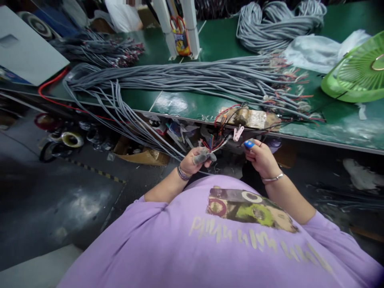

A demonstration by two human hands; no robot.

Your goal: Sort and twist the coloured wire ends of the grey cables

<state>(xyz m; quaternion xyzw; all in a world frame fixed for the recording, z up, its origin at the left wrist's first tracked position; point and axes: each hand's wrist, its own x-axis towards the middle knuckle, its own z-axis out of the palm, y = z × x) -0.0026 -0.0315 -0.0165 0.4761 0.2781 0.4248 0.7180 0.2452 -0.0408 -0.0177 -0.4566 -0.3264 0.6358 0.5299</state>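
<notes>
My left hand [195,162] is closed around the end of a grey cable [177,154], below the table's front edge. Several thin coloured wires [211,143] fan out from that end, above my fingers. To the right, my right hand [261,159] is closed in a pinch, with a blue covering [249,144] on one fingertip. Whatever it pinches is too small to make out. Between and above my hands, a pale pink clip [238,133] hangs near a taped block [256,117] at the table edge, with red, black and orange wires beside it.
A long bundle of grey cables [180,78] lies across the green table [216,36], some strands drooping over its edge. Coiled cables [276,24] and a green fan [360,72] stand at the right. A white post [192,28] rises behind. Below is a cardboard box [144,156].
</notes>
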